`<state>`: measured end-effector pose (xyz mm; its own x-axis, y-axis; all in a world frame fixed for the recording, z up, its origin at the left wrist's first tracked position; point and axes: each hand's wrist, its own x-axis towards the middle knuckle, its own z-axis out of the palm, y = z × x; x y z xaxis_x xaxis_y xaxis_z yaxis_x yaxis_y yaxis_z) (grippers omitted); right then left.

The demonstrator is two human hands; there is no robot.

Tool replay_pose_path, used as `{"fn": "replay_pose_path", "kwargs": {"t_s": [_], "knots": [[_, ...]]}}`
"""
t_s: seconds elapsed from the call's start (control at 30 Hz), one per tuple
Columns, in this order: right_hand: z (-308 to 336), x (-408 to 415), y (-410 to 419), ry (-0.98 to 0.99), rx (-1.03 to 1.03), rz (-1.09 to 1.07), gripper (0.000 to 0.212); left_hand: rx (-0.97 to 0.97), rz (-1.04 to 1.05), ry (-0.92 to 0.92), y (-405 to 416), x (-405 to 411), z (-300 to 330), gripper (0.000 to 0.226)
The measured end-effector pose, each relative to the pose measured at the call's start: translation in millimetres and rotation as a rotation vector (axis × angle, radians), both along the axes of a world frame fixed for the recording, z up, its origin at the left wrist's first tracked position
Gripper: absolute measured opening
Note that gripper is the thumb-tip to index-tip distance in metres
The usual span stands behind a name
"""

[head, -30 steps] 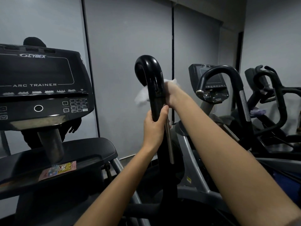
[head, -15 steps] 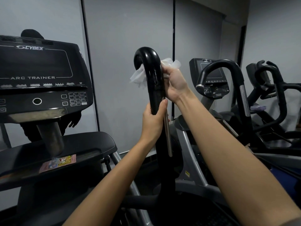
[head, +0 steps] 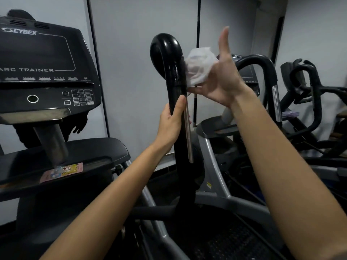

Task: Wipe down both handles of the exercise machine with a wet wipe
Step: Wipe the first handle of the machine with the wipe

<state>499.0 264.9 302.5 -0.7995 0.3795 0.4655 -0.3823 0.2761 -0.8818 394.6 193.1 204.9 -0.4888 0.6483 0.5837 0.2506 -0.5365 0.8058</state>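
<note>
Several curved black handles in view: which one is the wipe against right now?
The nearest handle, the glossy one the left hand grips; the wet wipe in the right hand touches its right side. The others stand untouched behind.

A glossy black handle (head: pixel 170 59) curves over at its top, with a silver metal strip (head: pixel 188 132) running down its right side. The crumpled wipe (head: pixel 199 66) beside it is white. The console (head: pixel 43 68) at left is black, lettered "CYBEX" and "ARC TRAINER" in pale grey, with white-outlined keys and a white ring button. A pink and yellow cartoon sticker (head: pixel 62 171) lies on the black tray (head: pixel 105 149) below. The wall panels (head: pixel 142 34) are pale grey, split by thin black lines. The frame (head: pixel 216 166) is silver-grey, and the neighbouring machine (head: pixel 262 68) is black with a silver grip.
</note>
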Motion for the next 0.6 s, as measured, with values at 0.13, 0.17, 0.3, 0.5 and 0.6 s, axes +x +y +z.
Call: {"fn": "replay_pose_path", "kwargs": {"t_s": [0.13, 0.17, 0.3, 0.5, 0.6], "knots": [[11, -39, -10, 0.000, -0.054, -0.099, 0.089, -0.018, -0.020, 0.001, -2, -2, 2, 0.035], [8, -47, -14, 0.033, 0.002, -0.222, 0.072, -0.024, -0.020, 0.003, -2, -2, 2, 0.037], [-3, -61, -23, 0.087, 0.280, -0.542, 0.038, -0.076, 0.006, 0.038, -4, -2, 2, 0.050], [-19, -62, -30, 0.111, 0.367, -0.606, 0.025, -0.099, 0.006, 0.050, -2, -3, 2, 0.068], [-36, -63, -32, 0.156, 0.411, -0.708, 0.036, -0.096, -0.033, 0.019, -3, -3, 1, 0.058]]}}
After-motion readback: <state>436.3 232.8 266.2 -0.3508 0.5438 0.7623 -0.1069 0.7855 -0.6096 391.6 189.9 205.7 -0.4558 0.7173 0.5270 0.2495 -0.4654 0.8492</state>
